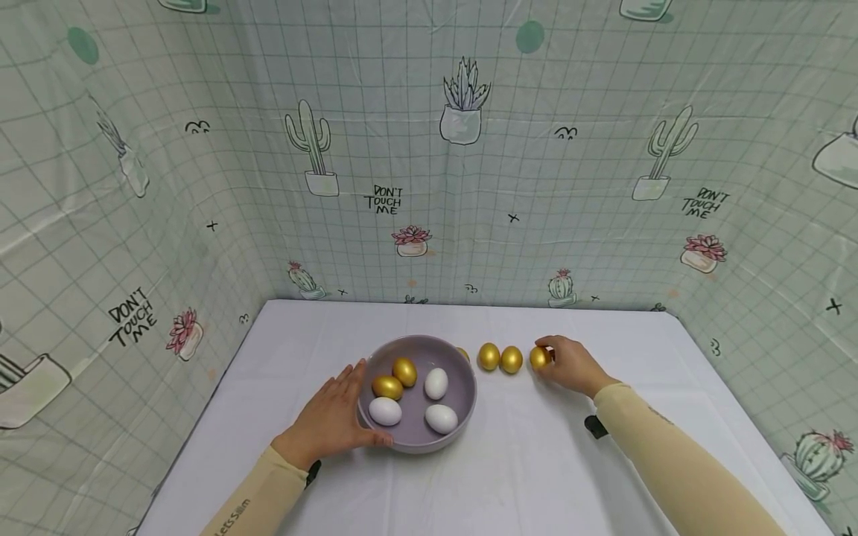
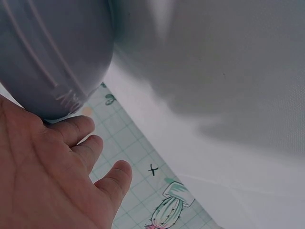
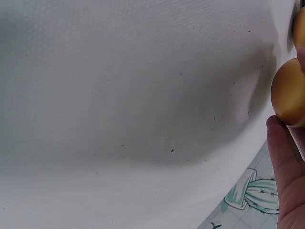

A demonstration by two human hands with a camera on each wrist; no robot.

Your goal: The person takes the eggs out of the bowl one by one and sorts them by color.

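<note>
A round mauve bowl (image 1: pixel 414 445) stands on the table, holding two golden eggs, one of them a golden egg (image 1: pixel 404 371) near the back, and three white eggs, among them a white egg (image 1: pixel 442 419). My left hand (image 1: pixel 335 417) rests against the bowl's left side, fingers spread along the outside and thumb by the near rim; the left wrist view shows the bowl's outer wall (image 2: pixel 57 52) beside the fingers. To the right of the bowl, my right hand (image 1: pixel 570 365) pinches a golden egg (image 1: pixel 539 358) between thumb and fingers. That egg (image 3: pixel 289 93) also appears in the right wrist view.
Two golden eggs, a left one (image 1: pixel 489 356) and a right one (image 1: pixel 512 359), lie between the bowl and my right hand. Another golden egg (image 1: pixel 464 353) is partly hidden behind the bowl's rim. Cactus-print cloth (image 1: pixel 462 186) hangs around the white table (image 1: pixel 509 476).
</note>
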